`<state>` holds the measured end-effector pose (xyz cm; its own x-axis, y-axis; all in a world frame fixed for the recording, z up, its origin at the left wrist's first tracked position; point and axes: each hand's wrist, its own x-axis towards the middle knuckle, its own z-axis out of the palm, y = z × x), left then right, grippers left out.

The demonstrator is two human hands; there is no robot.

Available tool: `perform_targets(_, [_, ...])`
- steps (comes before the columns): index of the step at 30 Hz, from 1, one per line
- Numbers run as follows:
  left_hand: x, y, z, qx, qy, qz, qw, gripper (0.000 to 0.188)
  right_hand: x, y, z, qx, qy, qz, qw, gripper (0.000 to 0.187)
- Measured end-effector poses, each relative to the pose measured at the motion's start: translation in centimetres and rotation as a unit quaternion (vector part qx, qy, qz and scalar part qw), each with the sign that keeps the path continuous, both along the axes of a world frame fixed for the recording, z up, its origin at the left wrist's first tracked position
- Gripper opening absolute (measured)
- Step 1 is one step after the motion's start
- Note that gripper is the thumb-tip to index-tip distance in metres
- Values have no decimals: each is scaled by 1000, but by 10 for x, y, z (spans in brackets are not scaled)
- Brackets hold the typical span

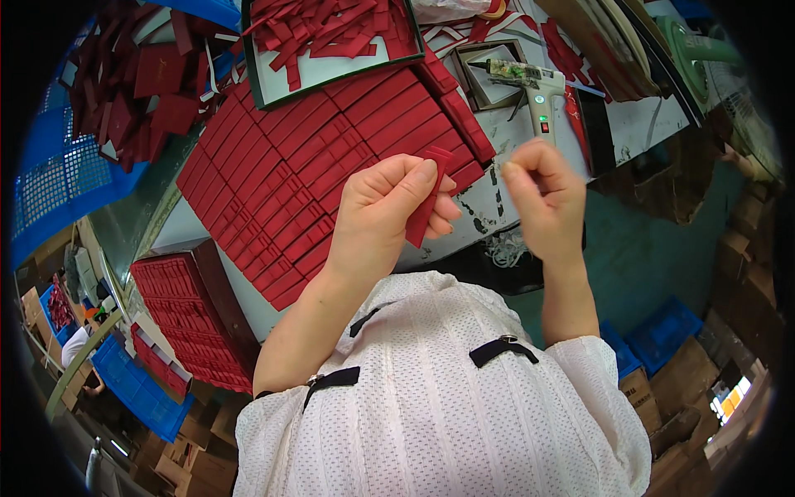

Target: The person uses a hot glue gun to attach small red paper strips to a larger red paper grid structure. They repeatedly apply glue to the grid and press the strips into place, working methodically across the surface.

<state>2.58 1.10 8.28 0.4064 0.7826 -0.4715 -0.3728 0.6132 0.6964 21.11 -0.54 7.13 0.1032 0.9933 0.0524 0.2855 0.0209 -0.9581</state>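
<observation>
My left hand (377,203) pinches a small, flat dark red piece (427,207) between thumb and fingers, its length slanting downward. To its right, my right hand (546,195) is raised with curled fingers, thumb pressed to the index finger. Whatever that pinch may hold is too small to make out. The two hands are apart. Rows of narrow red boxes (281,170) lie packed side by side on the table beyond my left hand, some with band-like folds across them. A glue gun (542,99) with a lit green light rests just beyond my right hand.
A dark-rimmed tray (252,70) of short red ribbon strips sits over the rows. Loose red pieces fill a blue basket (62,182) at the left. A stack of red boxes (186,319) stands at the near left. Far right is a green fan (704,51).
</observation>
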Motion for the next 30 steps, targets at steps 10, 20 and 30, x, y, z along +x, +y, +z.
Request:
perform_targets(10, [0, 0, -5, -18, -19, -11, 1000, 21, 11, -12, -7, -102, -57, 91, 989, 10])
perform_targets(20, [1, -4, -2, 54, 65, -24, 996, 18, -18, 12, 1, -67, 135, 96, 984, 8])
perform_targets(30, [-5, -5, -10, 47, 89, -27, 995, 18, -27, 18, 9, -110, 101, 92, 985, 8])
